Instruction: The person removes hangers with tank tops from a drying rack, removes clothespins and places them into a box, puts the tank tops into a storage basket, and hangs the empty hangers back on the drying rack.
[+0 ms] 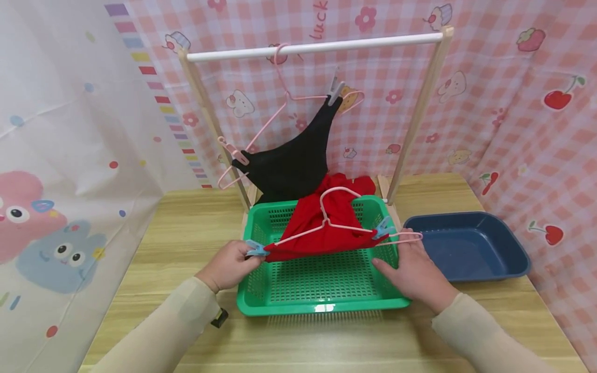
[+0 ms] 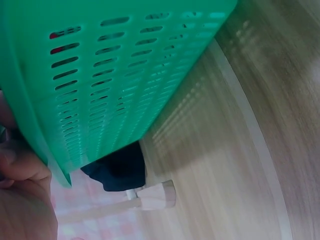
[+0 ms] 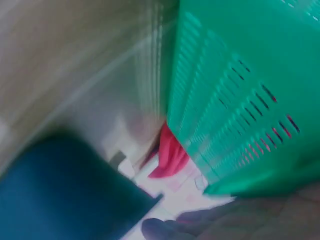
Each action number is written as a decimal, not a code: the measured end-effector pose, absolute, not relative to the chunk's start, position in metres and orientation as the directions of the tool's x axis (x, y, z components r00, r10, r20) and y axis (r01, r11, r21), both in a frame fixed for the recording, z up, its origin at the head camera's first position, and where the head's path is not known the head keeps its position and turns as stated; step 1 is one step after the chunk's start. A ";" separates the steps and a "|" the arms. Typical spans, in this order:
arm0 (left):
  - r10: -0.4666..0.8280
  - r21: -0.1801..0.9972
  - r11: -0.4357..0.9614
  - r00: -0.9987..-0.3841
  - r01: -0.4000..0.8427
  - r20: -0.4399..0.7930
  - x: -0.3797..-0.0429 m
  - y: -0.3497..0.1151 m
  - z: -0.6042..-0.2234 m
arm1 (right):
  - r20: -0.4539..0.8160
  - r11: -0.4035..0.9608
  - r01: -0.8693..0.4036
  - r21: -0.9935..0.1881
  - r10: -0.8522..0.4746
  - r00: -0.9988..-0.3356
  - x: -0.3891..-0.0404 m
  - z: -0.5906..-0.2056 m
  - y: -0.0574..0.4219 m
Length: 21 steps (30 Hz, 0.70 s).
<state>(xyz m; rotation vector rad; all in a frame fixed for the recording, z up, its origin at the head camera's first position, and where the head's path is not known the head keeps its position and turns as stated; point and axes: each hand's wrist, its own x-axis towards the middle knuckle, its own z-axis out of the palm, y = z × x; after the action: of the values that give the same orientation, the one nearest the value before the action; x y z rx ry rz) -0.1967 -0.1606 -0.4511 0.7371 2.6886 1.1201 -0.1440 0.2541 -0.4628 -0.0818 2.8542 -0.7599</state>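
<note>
In the head view a pink clothes hanger (image 1: 327, 221) lies over the green basket (image 1: 322, 310). Two blue clothespins, one at the left (image 1: 256, 248) and one at the right (image 1: 383, 228), fasten a red garment (image 1: 322, 247) to it. My left hand (image 1: 233, 265) grips the hanger's left end beside the left clothespin; that end is hidden by the fingers. My right hand (image 1: 417, 269) is at the hanger's right end, thumb spread apart from the fingers. The red garment trails over the basket's far rim. In the right wrist view the right hand (image 3: 250, 220) appears blurred beside the basket.
Behind the basket, a white rod (image 1: 317, 48) on wooden posts bears another pink hanger (image 1: 282, 77) with a black garment (image 1: 294, 163) clipped on. A blue basin (image 1: 466, 254) stands to the right. A small dark object (image 1: 219, 318) lies by the left sleeve.
</note>
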 end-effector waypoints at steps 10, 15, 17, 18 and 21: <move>0.496 0.692 0.603 -0.866 0.397 0.064 -0.197 -0.159 -0.452 | -0.331 0.920 0.028 -0.391 -0.112 -0.937 -0.140 -0.424 0.290; 0.504 0.674 0.609 -0.860 0.419 0.079 -0.196 -0.158 -0.450 | -0.306 0.943 0.016 -0.332 -0.092 -0.948 -0.143 -0.402 0.308; 0.506 0.671 0.612 -0.859 0.418 0.074 -0.196 -0.157 -0.450 | -0.281 0.944 0.016 -0.328 -0.081 -0.956 -0.147 -0.397 0.313; 0.505 0.671 0.614 -0.860 0.416 0.070 -0.195 -0.157 -0.450 | -0.272 0.944 0.021 -0.328 -0.074 -0.959 -0.149 -0.394 0.314; 0.505 0.671 0.617 -0.861 0.412 0.063 -0.195 -0.158 -0.450 | -0.253 0.943 0.028 -0.330 -0.059 -0.966 -0.157 -0.389 0.317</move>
<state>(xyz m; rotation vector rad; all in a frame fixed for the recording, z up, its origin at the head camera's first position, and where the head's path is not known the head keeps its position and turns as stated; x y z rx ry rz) -0.1955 -0.1575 -0.4497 0.7712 2.7048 1.0710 -0.1574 0.3172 -0.3895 -0.0231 2.8377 -0.4878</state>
